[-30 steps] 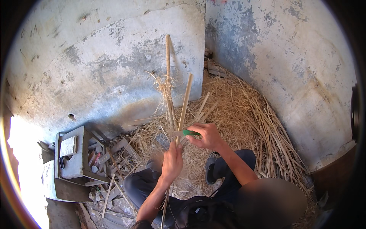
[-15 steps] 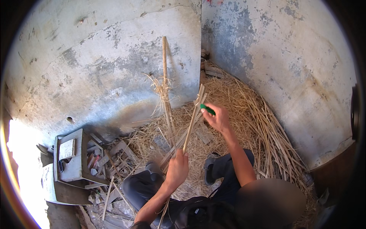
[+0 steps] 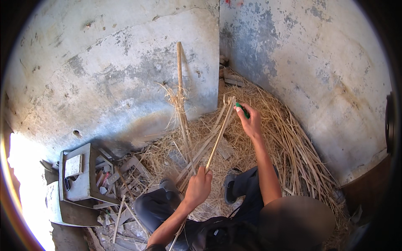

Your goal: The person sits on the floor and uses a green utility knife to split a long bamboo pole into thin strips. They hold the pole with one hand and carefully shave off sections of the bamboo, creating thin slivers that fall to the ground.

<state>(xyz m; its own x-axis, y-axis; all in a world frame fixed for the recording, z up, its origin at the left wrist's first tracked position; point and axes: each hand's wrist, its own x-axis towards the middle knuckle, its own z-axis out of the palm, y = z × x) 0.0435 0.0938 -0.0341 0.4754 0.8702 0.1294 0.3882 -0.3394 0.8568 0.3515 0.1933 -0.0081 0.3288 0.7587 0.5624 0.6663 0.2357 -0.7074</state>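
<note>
My left hand (image 3: pixel 198 189) is closed around the lower end of a thin pale wooden strip (image 3: pixel 218 142), likely split bamboo. The strip slants up and to the right, above the straw-covered floor. At its upper end my right hand (image 3: pixel 251 121) grips a small green-handled tool (image 3: pixel 242 110); the blade or working end is too small to make out. A pale curl of wood (image 3: pixel 228 99) shows at the strip's tip, beside the tool. Left of the strip, a stick with frayed fibres (image 3: pixel 178 100) stands upright near the wall.
Straw and shavings (image 3: pixel 259 108) cover the floor into the corner. Long thin strips (image 3: pixel 303 152) lie along the right wall (image 3: pixel 318 83). At left a worn wooden stool (image 3: pixel 79 175) stands tipped among scrap pieces (image 3: pixel 125 209). My shoes (image 3: pixel 230 188) are between the two sides.
My right hand has moved right and slightly up with the green-handled tool. The strip leans further right, and a curl now shows at its tip. My left hand has shifted slightly right and down.
</note>
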